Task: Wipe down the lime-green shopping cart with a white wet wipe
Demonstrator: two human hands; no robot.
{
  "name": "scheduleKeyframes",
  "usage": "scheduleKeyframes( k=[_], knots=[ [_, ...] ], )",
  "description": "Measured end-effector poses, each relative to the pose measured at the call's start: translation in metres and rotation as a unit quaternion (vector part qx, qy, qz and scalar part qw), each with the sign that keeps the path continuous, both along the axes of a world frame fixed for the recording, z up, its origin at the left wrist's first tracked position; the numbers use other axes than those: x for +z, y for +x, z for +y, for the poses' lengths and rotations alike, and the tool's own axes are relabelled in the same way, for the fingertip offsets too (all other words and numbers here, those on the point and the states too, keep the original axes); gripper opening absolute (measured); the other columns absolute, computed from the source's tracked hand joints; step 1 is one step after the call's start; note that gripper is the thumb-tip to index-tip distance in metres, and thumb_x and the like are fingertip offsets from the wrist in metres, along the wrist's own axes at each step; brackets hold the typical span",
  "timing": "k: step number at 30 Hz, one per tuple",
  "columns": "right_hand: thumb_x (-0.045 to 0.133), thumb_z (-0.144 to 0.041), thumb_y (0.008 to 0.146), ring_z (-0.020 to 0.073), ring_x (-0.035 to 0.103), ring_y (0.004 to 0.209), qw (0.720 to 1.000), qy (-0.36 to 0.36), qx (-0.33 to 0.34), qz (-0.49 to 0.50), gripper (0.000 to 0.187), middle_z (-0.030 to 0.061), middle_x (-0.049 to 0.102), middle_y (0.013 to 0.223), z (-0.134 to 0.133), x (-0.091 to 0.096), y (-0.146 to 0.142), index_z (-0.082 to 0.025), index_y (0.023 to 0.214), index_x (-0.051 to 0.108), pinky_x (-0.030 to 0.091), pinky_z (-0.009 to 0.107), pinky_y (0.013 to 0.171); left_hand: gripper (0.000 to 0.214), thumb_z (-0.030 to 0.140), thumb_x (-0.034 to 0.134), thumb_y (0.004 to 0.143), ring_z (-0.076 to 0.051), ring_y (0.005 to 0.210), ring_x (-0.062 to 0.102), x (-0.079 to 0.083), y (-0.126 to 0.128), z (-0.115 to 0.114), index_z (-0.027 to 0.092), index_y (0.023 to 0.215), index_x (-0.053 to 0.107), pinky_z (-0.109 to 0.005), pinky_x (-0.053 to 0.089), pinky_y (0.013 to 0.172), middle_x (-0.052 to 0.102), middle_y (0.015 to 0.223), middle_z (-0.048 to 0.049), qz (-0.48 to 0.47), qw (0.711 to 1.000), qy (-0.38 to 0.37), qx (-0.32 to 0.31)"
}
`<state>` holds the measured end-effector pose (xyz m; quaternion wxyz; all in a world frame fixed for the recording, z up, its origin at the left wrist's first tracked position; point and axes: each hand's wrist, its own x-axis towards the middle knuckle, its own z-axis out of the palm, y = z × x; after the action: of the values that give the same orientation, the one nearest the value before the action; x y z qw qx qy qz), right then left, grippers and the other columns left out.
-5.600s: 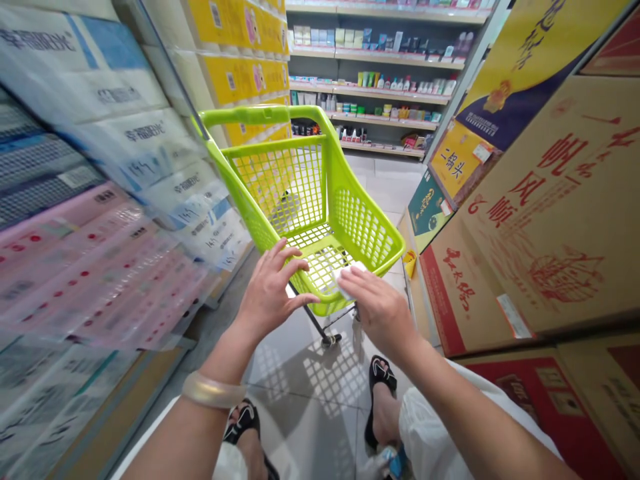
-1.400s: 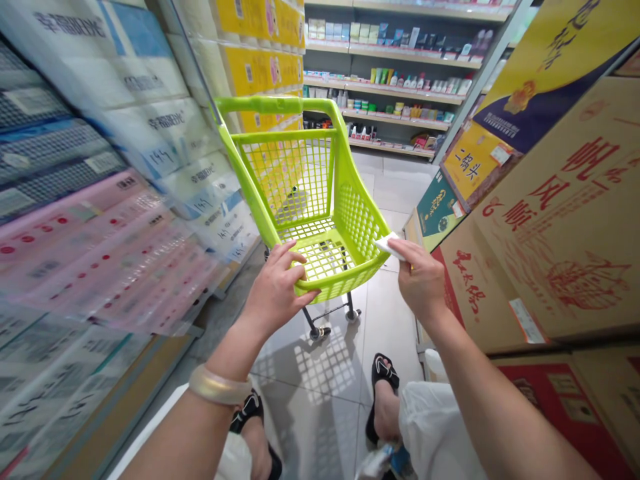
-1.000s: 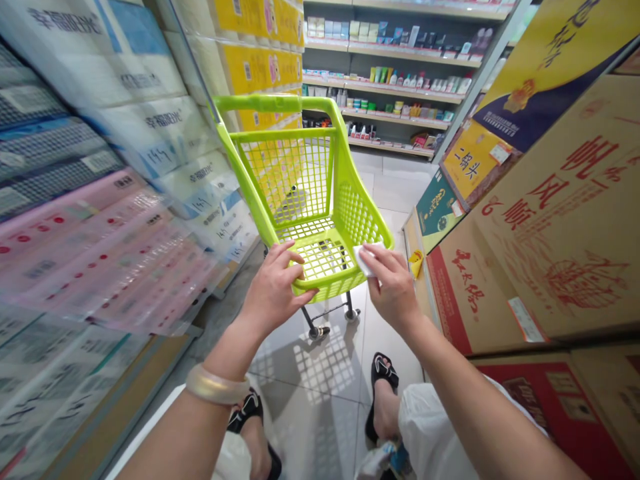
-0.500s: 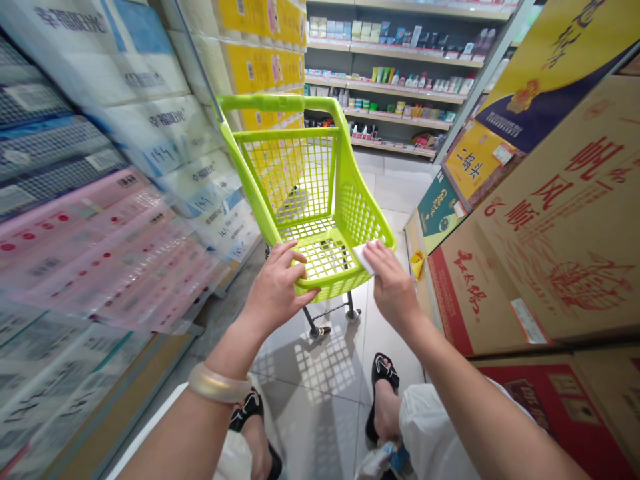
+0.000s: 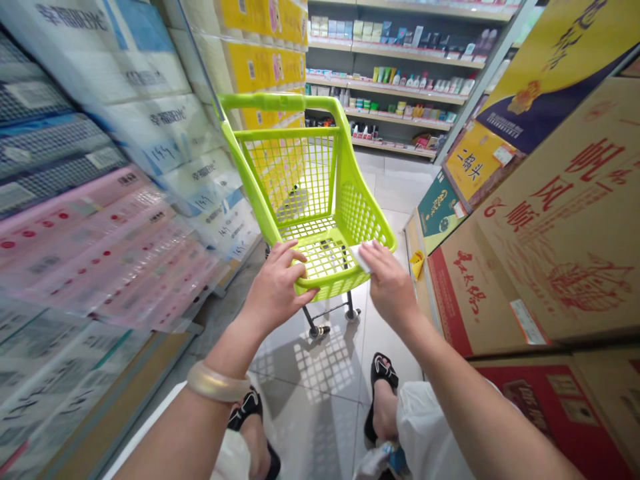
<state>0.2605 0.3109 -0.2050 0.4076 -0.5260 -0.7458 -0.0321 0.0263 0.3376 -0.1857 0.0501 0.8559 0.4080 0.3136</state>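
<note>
In front of me on the tiled floor stands a lime-green plastic shopping cart point(image 5: 360, 200) with a grid basket. My left hand point(image 5: 280, 283) grips the near left corner of the basket's rim, its fingers curled over the edge. On the near right part of the same rim lies my right hand point(image 5: 387, 277), with a folded white wipe point(image 5: 361, 257) pressed under its fingers against the plastic. The cart's handle point(image 5: 265, 102) is on the far side, away from both hands. A pale gold bangle point(image 5: 219, 384) circles my left wrist.
Wrapped tissue packs point(image 5: 175, 127) are stacked close on the left. Cardboard cartons point(image 5: 550, 233) rise on the right beside the cart. Shelves of small bottles and boxes point(image 5: 395, 87) stand beyond it. My sandalled feet point(image 5: 384, 383) are on the floor below, near the cart's wheels point(image 5: 319, 331).
My right hand has slid slightly left along the rim with the wipe. My left hand and the cart have stayed in place.
</note>
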Motion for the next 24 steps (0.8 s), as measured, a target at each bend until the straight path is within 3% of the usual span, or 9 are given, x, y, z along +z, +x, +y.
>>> scheduleKeyframes(
  k=[2,4,8,10,12,16,18,24],
  knots=[
    [0.041,0.003,0.081,0.0247,0.055,0.13,0.998,-0.001,-0.057,0.014,0.057,0.0062,0.069,0.125,0.007,0.0,0.014,-0.023,0.125,0.065,0.045,0.052,0.111,0.016,0.028,0.071,0.074,-0.033,0.128,0.049,0.0,0.001,0.0,0.021,0.066,0.059,-0.06,0.035,0.115,0.066,0.1,-0.0079,0.004,1.0,-0.001,0.0],
    [0.041,0.002,0.082,0.0245,0.055,0.13,0.999,0.0,-0.049,0.009,0.055,0.0061,0.069,0.124,0.003,0.0,0.007,-0.023,0.125,0.066,0.046,0.051,0.11,0.016,0.028,0.07,0.074,-0.033,0.128,0.049,0.0,0.001,-0.001,0.021,0.066,0.058,-0.06,0.034,0.115,0.066,0.101,-0.0087,0.007,1.0,0.003,0.001],
    [0.041,-0.004,0.091,0.0212,0.045,0.138,0.994,0.01,0.1,-0.049,0.047,0.0043,0.063,0.134,-0.019,-0.001,-0.041,-0.023,0.127,0.063,0.041,0.045,0.115,0.013,0.028,0.069,0.074,-0.033,0.129,0.048,-0.001,0.0,-0.001,0.021,0.069,0.059,-0.057,0.036,0.115,0.066,0.101,-0.0086,0.012,1.0,0.01,0.005],
    [0.042,-0.006,0.093,0.0199,0.043,0.139,0.987,0.012,0.143,-0.067,0.044,0.0021,0.062,0.136,-0.023,-0.001,-0.051,-0.025,0.126,0.064,0.041,0.041,0.115,0.011,0.028,0.069,0.075,-0.032,0.129,0.048,-0.001,-0.002,-0.001,0.021,0.071,0.06,-0.056,0.036,0.114,0.065,0.102,-0.0082,0.019,1.0,0.01,0.003],
    [0.042,-0.005,0.092,0.0205,0.046,0.138,0.991,0.012,0.118,-0.064,0.045,0.0024,0.063,0.134,-0.019,0.001,-0.04,-0.025,0.125,0.064,0.042,0.042,0.114,0.013,0.029,0.069,0.076,-0.032,0.129,0.047,-0.001,-0.003,0.0,0.021,0.071,0.06,-0.055,0.037,0.114,0.065,0.103,-0.0082,0.023,1.0,0.011,-0.002],
    [0.04,0.001,0.086,0.0261,0.051,0.133,0.999,-0.002,-0.042,-0.021,0.05,0.0071,0.069,0.126,-0.003,0.004,-0.003,-0.021,0.123,0.066,0.044,0.052,0.111,0.016,0.03,0.069,0.077,-0.034,0.129,0.047,-0.003,-0.004,0.001,0.02,0.069,0.058,-0.057,0.037,0.114,0.065,0.104,-0.0093,0.023,1.0,0.016,-0.008],
    [0.04,0.001,0.084,0.0264,0.051,0.133,0.999,-0.004,-0.052,-0.014,0.052,0.0071,0.069,0.125,-0.004,0.003,-0.005,-0.021,0.124,0.066,0.045,0.053,0.11,0.016,0.029,0.069,0.076,-0.034,0.129,0.047,-0.003,-0.003,0.001,0.02,0.069,0.059,-0.057,0.036,0.114,0.065,0.103,-0.009,0.022,1.0,0.017,-0.006],
    [0.043,-0.007,0.092,0.0204,0.046,0.138,0.984,0.013,0.156,-0.084,0.044,0.0042,0.062,0.136,-0.026,0.001,-0.055,-0.019,0.13,0.061,0.039,0.041,0.116,0.009,0.026,0.068,0.075,-0.033,0.129,0.048,-0.003,-0.005,0.001,0.019,0.074,0.063,-0.057,0.035,0.114,0.065,0.103,-0.0089,0.025,0.999,0.023,-0.008]
  ],
)
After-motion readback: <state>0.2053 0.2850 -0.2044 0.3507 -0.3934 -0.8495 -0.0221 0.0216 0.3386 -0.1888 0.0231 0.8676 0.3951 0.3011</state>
